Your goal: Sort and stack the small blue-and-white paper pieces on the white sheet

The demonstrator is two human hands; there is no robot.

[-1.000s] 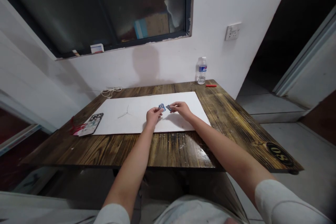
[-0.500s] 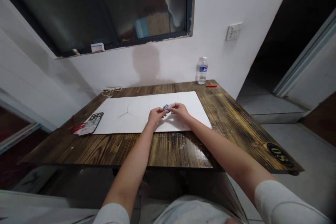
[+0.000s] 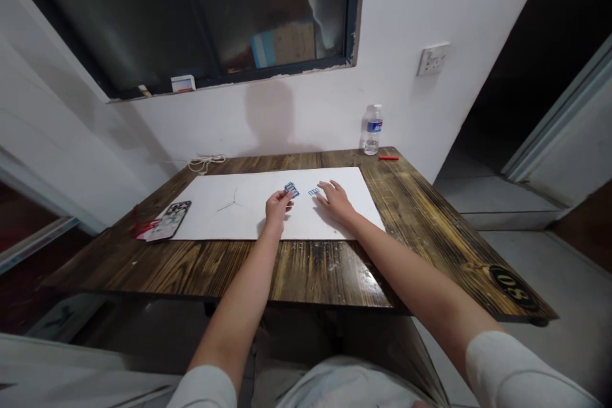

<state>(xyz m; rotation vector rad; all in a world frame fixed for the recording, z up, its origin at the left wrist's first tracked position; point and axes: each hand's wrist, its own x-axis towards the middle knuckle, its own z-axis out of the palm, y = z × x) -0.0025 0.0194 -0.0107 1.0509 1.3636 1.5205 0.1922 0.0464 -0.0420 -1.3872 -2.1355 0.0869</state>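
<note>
My left hand [image 3: 279, 205] pinches a small blue-and-white piece [image 3: 292, 189] above the white board [image 3: 253, 204]. A second flat blue-and-white piece [image 3: 313, 192] is just left of my right hand's fingertips. My right hand [image 3: 336, 199] has its fingers apart over the board, palm down, and nothing shows in its grasp. Whether its fingertips touch the second piece cannot be made out. Thin dark lines [image 3: 234, 203] mark the left half of the board.
A phone-like patterned object [image 3: 173, 220] and red scissors-like handles [image 3: 143, 225] lie at the board's left end. Along the wooden table's [image 3: 329, 271] back are a white cord [image 3: 206, 162], a water bottle [image 3: 373, 131] and a red stick-like item [image 3: 389, 158].
My hands have moved apart. The left keeps a blue-and-white piece, the right has opened, and a separate piece now shows between them. The view has shifted slightly.
</note>
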